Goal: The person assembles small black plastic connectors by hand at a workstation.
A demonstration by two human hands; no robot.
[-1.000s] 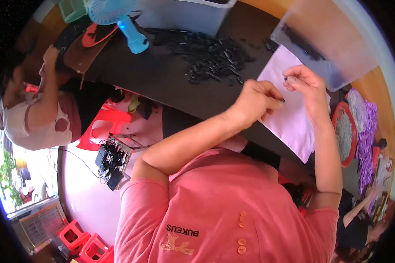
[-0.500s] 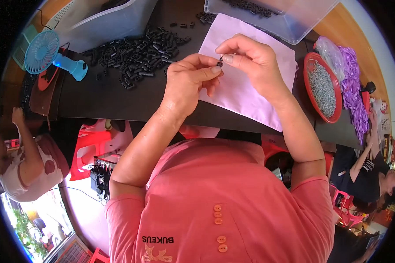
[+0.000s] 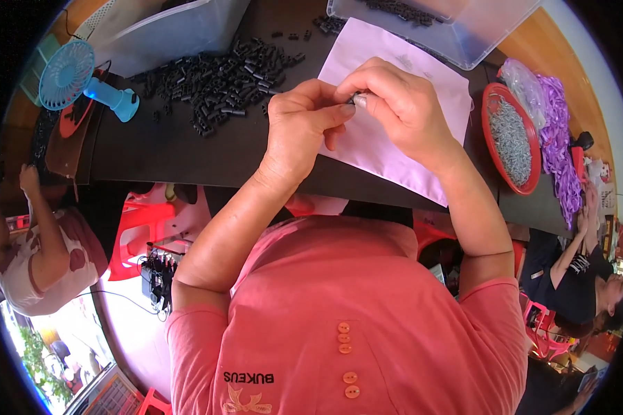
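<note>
My left hand (image 3: pixel 296 128) pinches a small black plastic part (image 3: pixel 354 98) between thumb and forefinger, over the pale pink sheet (image 3: pixel 377 155). From the other side, my right hand (image 3: pixel 405 107) closes its thumb and forefinger at the upper end of that part. Whatever sits between the right fingertips is too small and covered to name. To the left of my hands, loose black plastic parts (image 3: pixel 221 86), many of them short and tube-like, lie heaped on the dark table (image 3: pixel 180 155).
Clear plastic bins (image 3: pixel 166 38) stand along the back. A blue fan (image 3: pixel 66 75) is at left. On the right, a red basket (image 3: pixel 488 135) holds small silvery metal pieces beside purple ribbons (image 3: pixel 557 145) and a plastic bag (image 3: pixel 522 86). Other people sit at both sides.
My right forefinger and thumb have come down closer to the left fingertips, covering more of the black part. The left hand has barely moved.
</note>
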